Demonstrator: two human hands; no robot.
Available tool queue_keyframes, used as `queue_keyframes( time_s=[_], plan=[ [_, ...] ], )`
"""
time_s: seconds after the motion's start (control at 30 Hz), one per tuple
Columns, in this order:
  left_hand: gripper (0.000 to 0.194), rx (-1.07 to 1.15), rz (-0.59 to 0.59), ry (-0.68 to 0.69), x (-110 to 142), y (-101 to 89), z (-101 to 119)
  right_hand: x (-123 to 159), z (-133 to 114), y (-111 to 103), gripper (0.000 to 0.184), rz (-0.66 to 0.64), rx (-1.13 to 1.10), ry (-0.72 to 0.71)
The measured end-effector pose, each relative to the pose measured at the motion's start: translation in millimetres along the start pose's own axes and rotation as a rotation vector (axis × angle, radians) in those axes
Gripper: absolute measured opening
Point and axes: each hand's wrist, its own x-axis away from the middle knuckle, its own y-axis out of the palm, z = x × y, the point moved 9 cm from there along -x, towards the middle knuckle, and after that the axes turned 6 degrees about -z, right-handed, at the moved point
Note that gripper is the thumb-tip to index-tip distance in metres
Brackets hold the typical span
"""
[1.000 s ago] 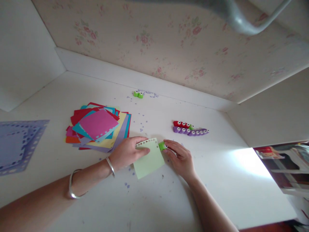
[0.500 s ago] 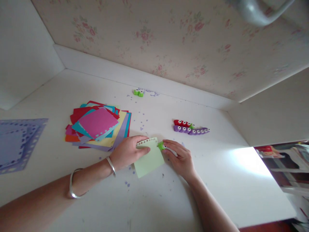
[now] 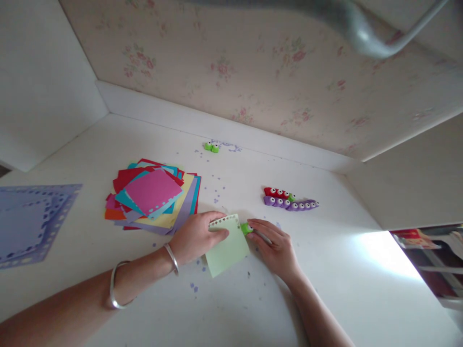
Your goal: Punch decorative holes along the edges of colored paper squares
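My left hand [image 3: 198, 236] pinches a pale green sheet of paper [image 3: 227, 250] by its upper left, thumb on top. Small cut-out shapes run along the sheet's top edge, with a few at the upper right corner. Between the thumb and fingers of my right hand [image 3: 277, 246] is a small green craft punch [image 3: 246, 229] with an eye-like dot, right at the sheet's right edge. Whether paper sits inside its slot I cannot tell.
Left of the sheet lies a stack of coloured paper [image 3: 154, 193]. Purple punched sheets [image 3: 25, 226] are at the far left. Two green punches [image 3: 211, 147] stand near the wall; a row of red and purple punches [image 3: 289, 200] is at the right. Purple paper bits [image 3: 194, 287] are scattered about.
The green punch has shifted slightly down the sheet's right edge, and another cut-out shows near the corner. The whole view has also moved a little.
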Motion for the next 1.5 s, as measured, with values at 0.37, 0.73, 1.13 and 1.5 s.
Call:
queue_keyframes(
  time_s=[0.37, 0.73, 1.13, 1.5],
  plan=[
    [0.024, 0.021, -0.005, 0.026, 1.9, -0.3, 7.3, 1.1, 1.1, 1.0, 0.025, -0.027, 0.053, -0.004],
    [0.022, 0.006, -0.016, 0.025, 0.6, -0.5, 4.4, 1.7, 6.7, -2.5, 0.027, 0.034, -0.041, 0.036],
    [0.021, 0.027, -0.038, -0.012, -0.1, 0.3, 1.7, 0.6, 5.7, -2.2, 0.026, 0.036, -0.030, 0.043],
    [0.019, 0.027, -0.041, -0.009, -0.3, 1.7, 0.6, 2.0, 1.9, -0.9, 0.027, 0.039, -0.021, 0.008]
  ],
)
